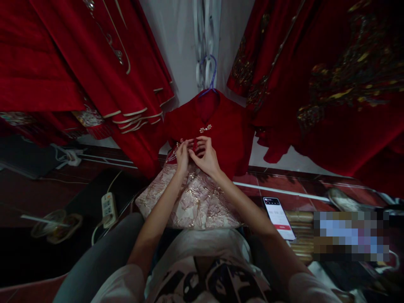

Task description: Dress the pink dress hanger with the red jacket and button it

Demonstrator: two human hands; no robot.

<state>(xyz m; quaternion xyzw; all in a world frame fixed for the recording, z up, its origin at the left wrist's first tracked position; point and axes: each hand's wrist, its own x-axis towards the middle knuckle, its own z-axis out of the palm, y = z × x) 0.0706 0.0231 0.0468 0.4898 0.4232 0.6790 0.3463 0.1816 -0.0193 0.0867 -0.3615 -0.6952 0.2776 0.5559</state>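
Observation:
A small red jacket (227, 130) hangs on a blue hanger (211, 75) in front of me, over a pale pink brocade skirt (192, 202). A pearl fastener (205, 128) sits near its collar. My left hand (183, 155) and my right hand (205, 156) meet on the jacket's front just below that fastener. Both hands have their fingers pinched together on the red fabric, beside a second pearl fastener (180, 144). What lies between the fingertips is too small to make out.
Larger red embroidered garments hang at the left (78, 63) and right (331, 84). A lit phone (278, 217) lies at my right. A white power strip (107, 207) and clear plastic lids (57, 225) lie on the dark floor at the left.

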